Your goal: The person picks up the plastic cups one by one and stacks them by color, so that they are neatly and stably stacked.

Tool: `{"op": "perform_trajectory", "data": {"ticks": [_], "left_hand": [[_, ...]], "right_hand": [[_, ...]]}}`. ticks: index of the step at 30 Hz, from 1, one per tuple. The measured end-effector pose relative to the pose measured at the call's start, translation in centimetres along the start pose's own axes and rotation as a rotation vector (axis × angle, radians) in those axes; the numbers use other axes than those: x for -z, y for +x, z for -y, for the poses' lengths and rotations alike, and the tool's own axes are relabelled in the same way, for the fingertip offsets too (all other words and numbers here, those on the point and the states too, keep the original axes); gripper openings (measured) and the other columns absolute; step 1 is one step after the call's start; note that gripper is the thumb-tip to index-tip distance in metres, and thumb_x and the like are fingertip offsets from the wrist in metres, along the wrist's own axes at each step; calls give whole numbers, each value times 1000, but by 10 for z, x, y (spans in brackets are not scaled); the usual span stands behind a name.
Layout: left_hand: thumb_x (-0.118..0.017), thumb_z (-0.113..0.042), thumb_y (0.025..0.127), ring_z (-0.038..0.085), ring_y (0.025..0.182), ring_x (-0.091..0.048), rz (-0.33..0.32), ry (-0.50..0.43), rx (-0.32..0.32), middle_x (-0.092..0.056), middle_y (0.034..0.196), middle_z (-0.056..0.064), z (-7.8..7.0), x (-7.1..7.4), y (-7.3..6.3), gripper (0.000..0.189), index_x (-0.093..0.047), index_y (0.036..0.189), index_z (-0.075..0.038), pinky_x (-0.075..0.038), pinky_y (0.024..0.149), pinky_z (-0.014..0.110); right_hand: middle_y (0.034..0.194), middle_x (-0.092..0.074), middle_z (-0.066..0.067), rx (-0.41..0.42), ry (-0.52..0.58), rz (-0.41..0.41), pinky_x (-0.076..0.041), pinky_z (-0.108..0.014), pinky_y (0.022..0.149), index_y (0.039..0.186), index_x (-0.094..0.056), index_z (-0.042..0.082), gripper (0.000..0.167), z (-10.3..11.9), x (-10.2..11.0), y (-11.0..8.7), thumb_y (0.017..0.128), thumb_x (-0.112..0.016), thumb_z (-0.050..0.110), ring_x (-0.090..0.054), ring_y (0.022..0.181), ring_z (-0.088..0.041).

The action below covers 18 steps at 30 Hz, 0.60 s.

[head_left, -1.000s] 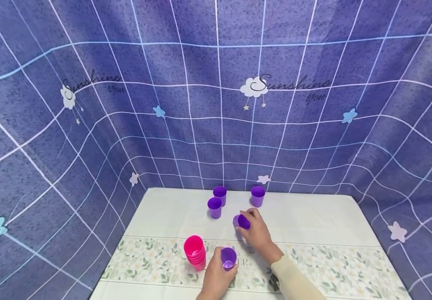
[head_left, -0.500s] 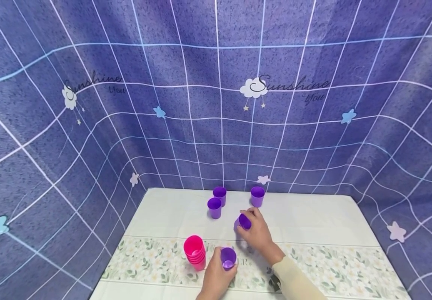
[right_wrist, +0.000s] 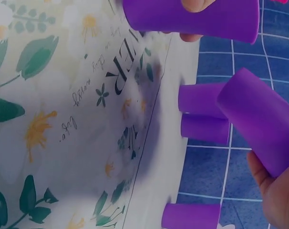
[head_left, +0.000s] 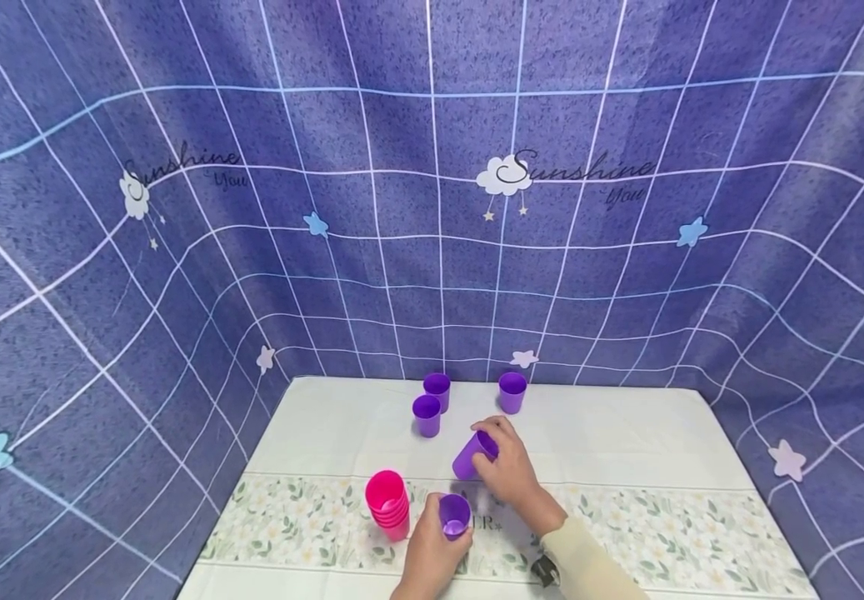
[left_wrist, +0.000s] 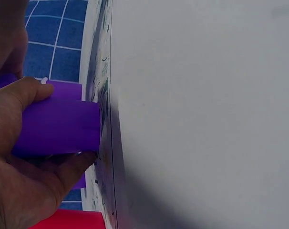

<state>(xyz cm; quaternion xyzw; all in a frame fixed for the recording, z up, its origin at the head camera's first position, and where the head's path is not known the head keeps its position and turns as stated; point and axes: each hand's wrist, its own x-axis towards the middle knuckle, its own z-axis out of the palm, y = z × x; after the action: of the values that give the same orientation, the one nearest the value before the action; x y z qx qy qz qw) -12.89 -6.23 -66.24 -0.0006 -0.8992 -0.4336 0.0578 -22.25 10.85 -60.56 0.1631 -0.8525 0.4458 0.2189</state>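
My left hand [head_left: 430, 552] grips a purple cup [head_left: 455, 518] that stands mouth up on the floral band of the cloth. In the left wrist view, thumb and fingers wrap this cup [left_wrist: 63, 126] from both sides. Behind and to the right, my right hand [head_left: 512, 468] holds a second purple cup [head_left: 467, 458] near its rim. That cup is tilted, its base pointing down toward the left. The right wrist view shows the tilted cup [right_wrist: 259, 119] raised off the table. Left of my left hand stands a stack of pink cups [head_left: 388, 504].
Two purple cups [head_left: 427, 417] stand close together at the back, and another purple cup [head_left: 511, 393] is to their right. A blue grid-patterned curtain [head_left: 432, 208] hangs behind and beside the white tablecloth [head_left: 611, 433].
My right hand has tipped its cup further and brought the base leftward and nearer to the left hand's cup. The left hand and its cup stay put.
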Motion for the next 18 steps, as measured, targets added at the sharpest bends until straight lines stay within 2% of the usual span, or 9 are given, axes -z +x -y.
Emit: {"op": "perform_trajectory", "data": {"ticks": [6,11,18], "left_hand": [[-91,-25,76,24,105,-75,12,-21,5,-76,111,2,-2,2,0,58,-56,122,-18,-61,91,42],[-90,-25,77,23,105,-74,15,-26,0,-76,111,1,0,1,0,57,-56,122,-18,-61,91,42],[-90,-28,79,22,104,-74,25,-2,-6,-75,111,2,1,0,2,58,-55,124,-16,-61,92,43]], "right_hand": [[117,-68,-4,49,33,-29,-60,-36,90,118,-74,11,44,9,1,-1,74,-68,6,-65,103,-17],[113,-71,-6,102,85,-50,-59,-32,89,116,-73,7,45,15,1,-2,72,-64,0,-66,101,-16],[110,-72,-7,171,138,-45,-58,-28,83,115,-73,3,46,23,-1,-5,71,-60,0,-66,97,-16]]}}
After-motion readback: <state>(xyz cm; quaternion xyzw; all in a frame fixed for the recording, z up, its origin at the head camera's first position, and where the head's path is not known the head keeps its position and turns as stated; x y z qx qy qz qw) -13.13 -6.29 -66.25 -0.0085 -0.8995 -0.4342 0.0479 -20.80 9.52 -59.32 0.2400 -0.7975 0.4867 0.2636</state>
